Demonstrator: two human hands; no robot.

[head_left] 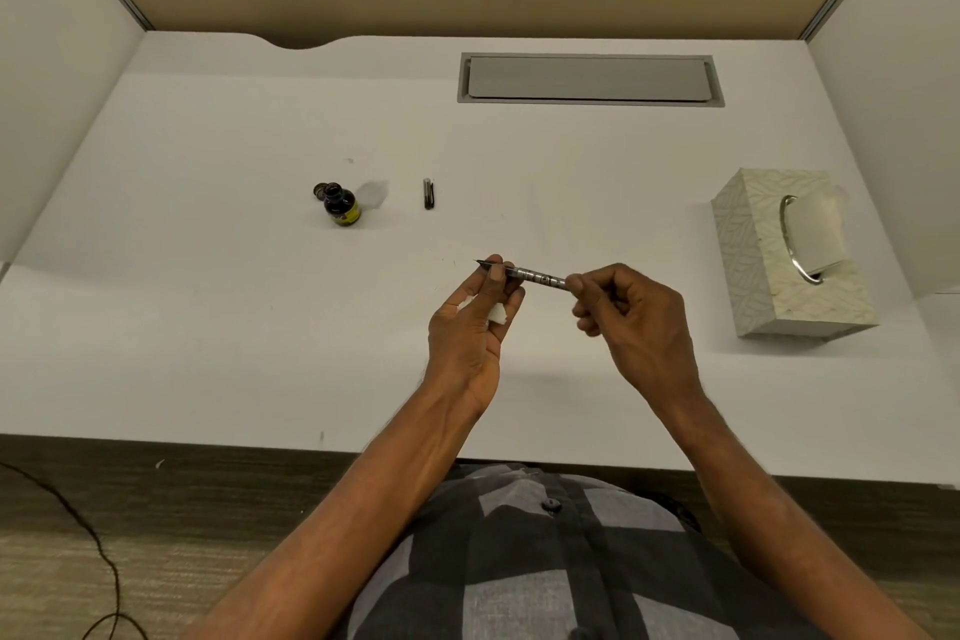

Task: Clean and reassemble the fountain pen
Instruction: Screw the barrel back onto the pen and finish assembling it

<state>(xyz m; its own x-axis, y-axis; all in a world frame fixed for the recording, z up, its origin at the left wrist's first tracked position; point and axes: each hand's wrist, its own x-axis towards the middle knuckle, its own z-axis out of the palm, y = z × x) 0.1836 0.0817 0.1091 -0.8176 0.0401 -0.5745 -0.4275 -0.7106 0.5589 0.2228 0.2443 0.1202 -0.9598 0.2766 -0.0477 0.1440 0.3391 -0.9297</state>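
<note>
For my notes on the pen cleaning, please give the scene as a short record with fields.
left hand: grips nib end of slim dark fountain pen, white tissue scrap tucked in fingers
right hand: grips pen's back end
small dark ink bottle: on white desk, open, cap beside it
dark pen cap: lying on desk
patterned tissue box: desk, right side

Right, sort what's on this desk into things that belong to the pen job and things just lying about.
Part of the job:
- fountain pen, held by left hand and right hand
- tissue scrap in the left hand
- pen cap
- ink bottle, open
- tissue box

Lying about:
- cable hatch
- black cord on the floor
</note>
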